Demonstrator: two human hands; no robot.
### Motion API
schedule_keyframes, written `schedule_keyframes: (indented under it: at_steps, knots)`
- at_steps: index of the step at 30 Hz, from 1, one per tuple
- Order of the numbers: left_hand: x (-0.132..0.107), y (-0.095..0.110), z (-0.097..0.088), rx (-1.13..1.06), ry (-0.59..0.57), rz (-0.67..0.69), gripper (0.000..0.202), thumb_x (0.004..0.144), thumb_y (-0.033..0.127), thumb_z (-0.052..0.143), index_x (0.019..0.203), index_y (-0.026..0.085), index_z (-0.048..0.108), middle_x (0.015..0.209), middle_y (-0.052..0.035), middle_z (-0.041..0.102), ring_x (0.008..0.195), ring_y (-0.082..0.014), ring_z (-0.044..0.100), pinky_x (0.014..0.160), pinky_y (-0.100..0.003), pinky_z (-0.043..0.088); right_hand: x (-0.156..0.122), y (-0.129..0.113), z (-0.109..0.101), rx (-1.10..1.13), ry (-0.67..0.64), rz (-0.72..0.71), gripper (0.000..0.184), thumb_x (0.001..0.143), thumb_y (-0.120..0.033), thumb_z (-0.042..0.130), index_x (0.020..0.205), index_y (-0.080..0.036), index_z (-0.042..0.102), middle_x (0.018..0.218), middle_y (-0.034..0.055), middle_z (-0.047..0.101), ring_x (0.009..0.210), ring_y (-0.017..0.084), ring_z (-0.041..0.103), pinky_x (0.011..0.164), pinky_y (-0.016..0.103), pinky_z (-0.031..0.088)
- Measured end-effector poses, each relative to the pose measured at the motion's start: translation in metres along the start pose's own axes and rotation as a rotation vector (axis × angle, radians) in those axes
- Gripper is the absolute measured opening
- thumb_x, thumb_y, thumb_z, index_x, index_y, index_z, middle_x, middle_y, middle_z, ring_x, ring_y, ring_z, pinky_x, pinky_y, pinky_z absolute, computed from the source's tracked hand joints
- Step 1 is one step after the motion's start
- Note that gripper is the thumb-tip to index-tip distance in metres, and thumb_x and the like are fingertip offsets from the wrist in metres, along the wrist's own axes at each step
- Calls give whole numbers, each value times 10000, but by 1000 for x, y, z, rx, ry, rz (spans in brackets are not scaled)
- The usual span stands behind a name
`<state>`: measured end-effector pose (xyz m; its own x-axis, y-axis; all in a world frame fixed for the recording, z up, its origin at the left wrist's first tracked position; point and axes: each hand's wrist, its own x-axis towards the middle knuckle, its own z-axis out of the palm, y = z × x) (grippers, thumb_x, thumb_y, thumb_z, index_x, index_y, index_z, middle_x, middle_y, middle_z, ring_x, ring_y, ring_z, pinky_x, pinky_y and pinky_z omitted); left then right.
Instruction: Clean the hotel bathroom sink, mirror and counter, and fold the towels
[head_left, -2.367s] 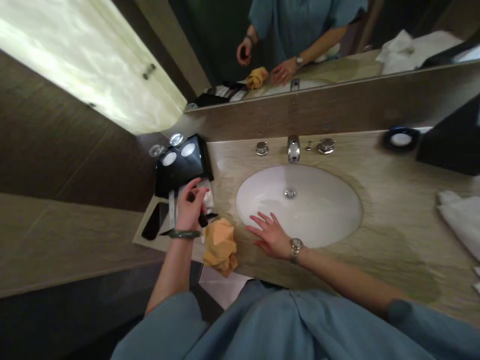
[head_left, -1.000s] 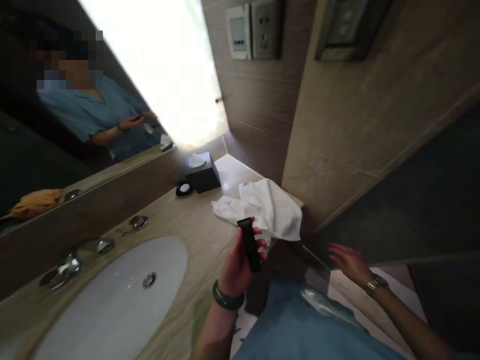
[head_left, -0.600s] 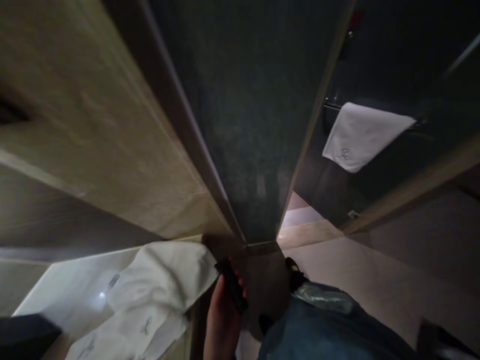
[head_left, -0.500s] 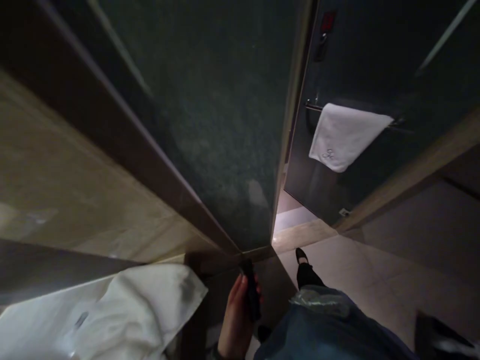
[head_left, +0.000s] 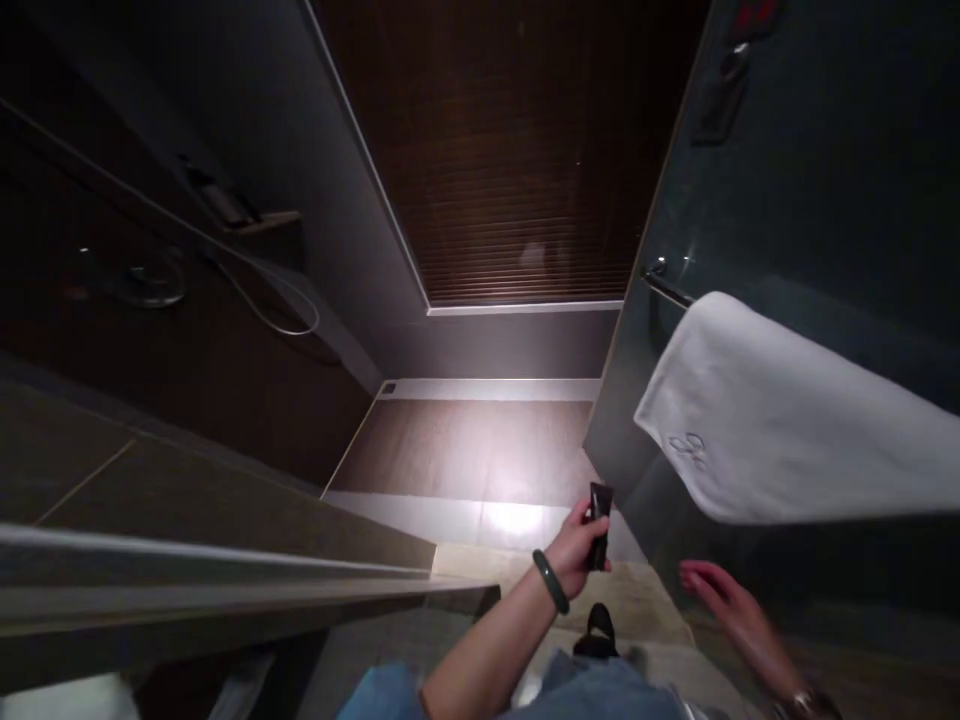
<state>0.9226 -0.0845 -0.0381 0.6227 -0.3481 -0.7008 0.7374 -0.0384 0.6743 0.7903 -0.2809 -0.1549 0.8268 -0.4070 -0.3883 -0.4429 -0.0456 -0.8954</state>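
On the near side by the glass door (head_left: 810, 180), my left hand (head_left: 574, 555) is wrapped round the black squeeze tube (head_left: 598, 548) mid-body, presumably against slipping; my right hand (head_left: 724, 600) hangs loose, nothing visible in it, near the bar-draped white towel (head_left: 780, 420).

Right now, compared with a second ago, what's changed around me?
You've turned from the marbled sink counter toward the brown shower floor; your left hand carried the small black tube that way. Your right hand, out of view half a second ago, shows again, holding nothing visible. Unchanged: the grip on the tube, and the white cloth towel hanging on its metal bar.
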Motion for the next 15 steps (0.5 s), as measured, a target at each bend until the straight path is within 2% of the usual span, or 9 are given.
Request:
schedule_keyframes:
  at_steps: [2,4,6,7,9,10,12,14,15]
  knots:
    - [36,33,25,-6,56,90,663,628,227,690,1278,183,566,934,-3,520,668,-106,490,534,-252,421,46,-59,20,34,-175,-95,557,678,-692,623,982,-239,733,1110,139,754,1044,333,716,964,477,591]
    - [66,64,38,-24,83,172,624,585,141,662,1207,145,620,945,-15,557,707,-100,518,626,-248,432,82,-108,51,65,-248,-167,610,681,-658,613,1059,-188,697,1140,159,742,1050,321,712,955,451,588]
    - [93,94,36,-31,92,224,571,568,114,646,1139,111,653,867,-9,567,705,-99,525,656,-239,416,119,-144,83,92,-244,-171,608,647,-618,578,1035,-159,668,1068,171,748,987,319,719,910,444,591]
    - [105,109,29,-31,101,239,554,582,132,657,1135,104,660,843,-7,569,691,-99,522,642,-234,402,138,-160,99,98,-242,-165,585,631,-595,562,1004,-156,663,1022,165,751,951,315,720,883,437,591]
    - [126,139,2,-6,158,262,571,659,230,700,1219,127,657,937,-32,617,672,-98,524,584,-223,353,177,-188,132,110,-273,-178,553,619,-570,561,969,-156,671,985,146,753,916,303,714,849,418,583]
    - [134,153,-18,29,226,275,586,709,291,708,1275,150,649,1042,-56,641,694,-105,547,568,-221,343,196,-202,151,125,-310,-197,561,620,-568,581,983,-152,678,1003,141,754,922,300,710,847,411,577]
    - [143,180,-68,126,428,315,583,817,382,673,1365,189,622,1265,-94,638,859,-151,628,610,-236,418,234,-230,192,141,-394,-249,591,622,-590,624,1005,-144,687,1035,148,754,942,312,701,865,427,563]
    - [143,202,-124,209,648,338,478,880,352,613,1330,192,648,1338,-94,637,1112,-198,637,827,-272,518,272,-259,240,133,-461,-307,586,613,-598,655,992,-153,695,1051,156,754,973,338,695,920,466,543]
    - [140,211,-152,230,737,339,385,877,299,606,1236,187,688,1286,-89,668,1188,-212,622,959,-288,507,292,-273,267,121,-491,-326,556,601,-591,670,969,-175,701,1050,153,757,986,352,695,947,484,533]
